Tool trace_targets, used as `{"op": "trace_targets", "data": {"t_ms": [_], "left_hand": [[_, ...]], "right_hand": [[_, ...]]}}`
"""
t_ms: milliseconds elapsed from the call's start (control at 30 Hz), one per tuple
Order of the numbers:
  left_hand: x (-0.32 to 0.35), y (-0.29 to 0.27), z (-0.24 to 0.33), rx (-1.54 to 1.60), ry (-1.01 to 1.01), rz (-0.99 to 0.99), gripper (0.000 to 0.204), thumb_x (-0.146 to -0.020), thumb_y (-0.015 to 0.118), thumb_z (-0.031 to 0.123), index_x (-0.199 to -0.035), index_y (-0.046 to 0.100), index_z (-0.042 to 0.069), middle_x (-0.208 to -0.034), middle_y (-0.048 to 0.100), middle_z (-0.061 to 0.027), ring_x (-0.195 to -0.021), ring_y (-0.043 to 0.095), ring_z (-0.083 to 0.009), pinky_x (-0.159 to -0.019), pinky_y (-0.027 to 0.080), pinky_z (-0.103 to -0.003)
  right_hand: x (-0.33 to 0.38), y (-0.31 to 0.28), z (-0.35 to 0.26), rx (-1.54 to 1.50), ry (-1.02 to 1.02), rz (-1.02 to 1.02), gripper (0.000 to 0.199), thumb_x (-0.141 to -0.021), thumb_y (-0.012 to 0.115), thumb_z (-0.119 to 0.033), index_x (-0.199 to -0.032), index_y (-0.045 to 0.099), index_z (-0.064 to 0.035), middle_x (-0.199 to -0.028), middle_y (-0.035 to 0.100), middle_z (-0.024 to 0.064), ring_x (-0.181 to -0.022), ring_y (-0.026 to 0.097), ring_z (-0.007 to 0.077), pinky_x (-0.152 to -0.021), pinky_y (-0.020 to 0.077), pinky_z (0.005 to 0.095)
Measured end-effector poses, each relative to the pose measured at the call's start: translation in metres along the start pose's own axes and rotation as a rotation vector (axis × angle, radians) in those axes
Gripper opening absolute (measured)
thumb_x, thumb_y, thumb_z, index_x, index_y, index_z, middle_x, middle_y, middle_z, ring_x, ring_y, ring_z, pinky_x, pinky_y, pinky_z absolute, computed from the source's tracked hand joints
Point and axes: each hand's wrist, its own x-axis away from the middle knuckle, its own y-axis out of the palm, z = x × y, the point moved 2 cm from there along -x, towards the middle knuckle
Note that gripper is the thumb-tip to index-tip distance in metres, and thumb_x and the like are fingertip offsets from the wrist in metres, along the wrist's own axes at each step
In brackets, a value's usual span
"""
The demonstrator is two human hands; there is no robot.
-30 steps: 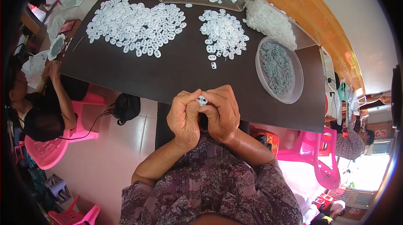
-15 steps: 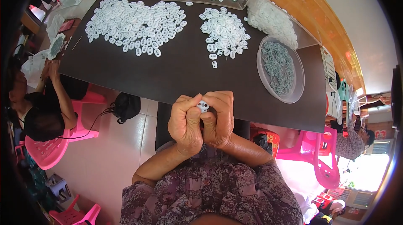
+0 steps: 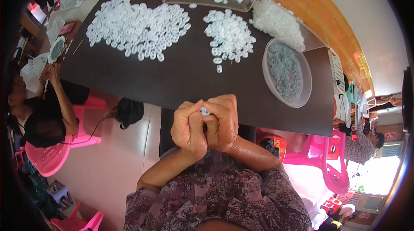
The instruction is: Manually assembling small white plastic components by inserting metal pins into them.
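A small white plastic piece with two holes (image 3: 204, 110) is pinched at the front edge of the table, between both hands. My left hand (image 3: 187, 129) grips its left side with thumb and curled fingers. From the right, my right hand (image 3: 225, 121) holds it the same way, knuckles bent. The fingers cover most of the piece, and whatever lies behind it is hidden. Ahead on the dark table (image 3: 172, 80) lie a wide heap of white two-holed oval pieces (image 3: 138, 28) and a smaller heap (image 3: 230, 35) to its right.
A round clear tub (image 3: 307, 80) of small grey-green parts (image 3: 284, 71) stands at the right. Behind are a clear tray (image 3: 207, 1) of white pieces and a bulging clear bag (image 3: 278, 22). A thin stick (image 3: 78, 47) lies far left. Another person (image 3: 45, 121) sits left, near pink chairs (image 3: 49, 157).
My fingers have closed further over the white piece, so less of it shows. Both hands stay together in nearly the same place. The view has shifted slightly.
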Motion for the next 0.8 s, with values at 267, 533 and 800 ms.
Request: {"op": "trace_targets", "data": {"t_ms": [267, 533, 800], "left_hand": [[-0.024, 0.003, -0.003, -0.082, -0.209, -0.115, 0.025, -0.092, 0.052, 0.005, -0.115, 0.057, -0.005, -0.084, 0.060, -0.0075, -0.073, 0.056, -0.0121, -0.065, 0.045, -0.024], [-0.070, -0.007, -0.030, -0.497, -0.039, -0.223, 0.011, -0.081, 0.060, 0.000, -0.092, 0.063, 0.000, -0.075, 0.058, -0.0103, -0.066, 0.057, -0.0211, -0.061, 0.045, -0.029], [-0.105, 0.029, -0.074, -0.747, 0.272, -0.459, 0.013, -0.073, 0.066, 0.002, -0.083, 0.067, 0.011, -0.068, 0.051, -0.0064, -0.067, 0.054, -0.0237, -0.057, 0.043, -0.036]], "right_hand": [[-0.019, -0.029, 0.031, -0.131, 0.319, -0.060, 0.012, -0.078, 0.059, 0.009, -0.088, 0.061, 0.0013, -0.086, 0.060, 0.0090, -0.072, 0.055, 0.0159, -0.064, 0.0446, 0.0262], [-0.148, -0.141, 0.148, 0.441, 0.187, 0.245, 0.009, -0.081, 0.061, -0.007, -0.084, 0.066, -0.0005, -0.079, 0.063, 0.0138, -0.073, 0.059, 0.0229, -0.067, 0.0457, 0.0320], [-0.173, -0.175, 0.225, 0.980, 0.047, 0.091, 0.011, -0.074, 0.064, -0.010, -0.082, 0.066, -0.0038, -0.081, 0.063, 0.0152, -0.079, 0.057, 0.0327, -0.071, 0.0441, 0.0422]]}}
